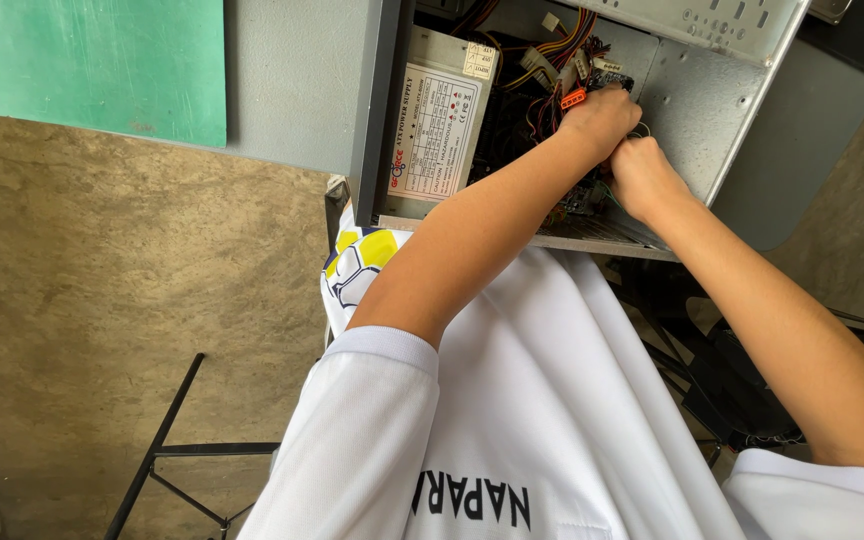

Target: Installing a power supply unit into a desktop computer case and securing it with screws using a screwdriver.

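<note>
while the grey sheet-metal computer case (697, 100) stands open, its side panel off, the work inside looks unfinished: cables hang loose and both hands are deep among them. largest inside is the boxy metal power supply (442, 120) with a pale label, at the left wall. beside it spills a tangle of thin red, yellow and black wires (552, 50). the left hand (600, 118) is curled by a small orange plastic connector (573, 98); whether it grips it i cannot tell. the right hand (644, 178) is clenched just below, its contents hidden.
</note>
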